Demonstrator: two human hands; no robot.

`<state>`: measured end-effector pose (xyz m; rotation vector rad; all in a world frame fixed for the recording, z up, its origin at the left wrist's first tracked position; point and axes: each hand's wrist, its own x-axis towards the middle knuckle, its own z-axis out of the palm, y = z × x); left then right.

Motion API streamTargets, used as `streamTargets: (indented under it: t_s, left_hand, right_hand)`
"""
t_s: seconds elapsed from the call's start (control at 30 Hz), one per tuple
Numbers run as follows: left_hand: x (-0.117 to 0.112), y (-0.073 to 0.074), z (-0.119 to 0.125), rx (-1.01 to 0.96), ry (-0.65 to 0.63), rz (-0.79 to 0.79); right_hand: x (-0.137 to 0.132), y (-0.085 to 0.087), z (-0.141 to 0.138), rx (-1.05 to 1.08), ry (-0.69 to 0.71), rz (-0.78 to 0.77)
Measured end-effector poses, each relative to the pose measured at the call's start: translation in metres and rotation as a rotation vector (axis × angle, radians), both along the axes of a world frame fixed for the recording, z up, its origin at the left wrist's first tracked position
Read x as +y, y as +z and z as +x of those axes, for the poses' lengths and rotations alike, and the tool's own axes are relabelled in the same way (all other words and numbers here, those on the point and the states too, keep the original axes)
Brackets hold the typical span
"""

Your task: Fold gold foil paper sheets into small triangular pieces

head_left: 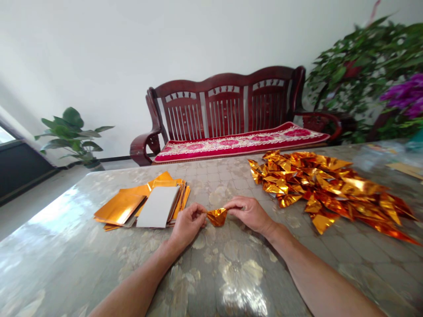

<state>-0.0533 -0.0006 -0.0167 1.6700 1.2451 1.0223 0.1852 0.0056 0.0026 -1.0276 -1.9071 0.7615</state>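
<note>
A small folded piece of gold foil paper [217, 216] sits just above the table between my two hands. My left hand [187, 225] pinches its left end with closed fingers. My right hand [248, 213] pinches its right end, fingers curled. To the left of my left hand lies a stack of flat gold foil sheets [123, 205], one turned white side up [157, 206]. To the right of my right hand spreads a pile of several folded gold foil pieces [325, 189].
The table [228, 273] has a glossy floral cover. Behind it stands a dark red wooden bench [228, 108] with a red cushion. A potted plant [74, 134] is on the floor at left; leafy plants with purple flowers [376, 70] stand at right.
</note>
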Motion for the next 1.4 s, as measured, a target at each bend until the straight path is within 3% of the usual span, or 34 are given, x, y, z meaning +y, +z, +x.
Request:
streamTargets:
  t_s: [0.33,0.47,0.67,0.93,1.13,1.3,1.4]
  left_hand:
    - [-0.004,0.003,-0.001,0.141,-0.028,0.129]
    - [-0.004,0.004,-0.001,0.127,-0.032,0.134]
    - [-0.005,0.007,0.000,0.129,-0.027,0.118]
    - [-0.008,0.019,0.003,0.003,0.023,0.125]
    - [-0.007,0.022,0.001,0.016,0.025,0.206]
    - [-0.009,0.020,0.001,0.097,-0.050,0.221]
    - [-0.012,0.019,0.000,0.164,-0.055,0.264]
  right_hand:
    - [-0.001,0.001,-0.003,0.016,-0.017,-0.133]
    - [-0.002,0.001,-0.006,0.030,-0.024,-0.206]
    - [-0.003,-0.003,-0.010,-0.012,-0.045,-0.175]
    - [-0.002,0.001,-0.011,0.052,-0.047,-0.242]
    - [-0.006,0.010,-0.014,0.053,-0.043,-0.150]
    - [-0.012,0.011,-0.011,-0.069,-0.035,0.004]
    - [-0.014,0.009,-0.010,-0.129,-0.055,0.010]
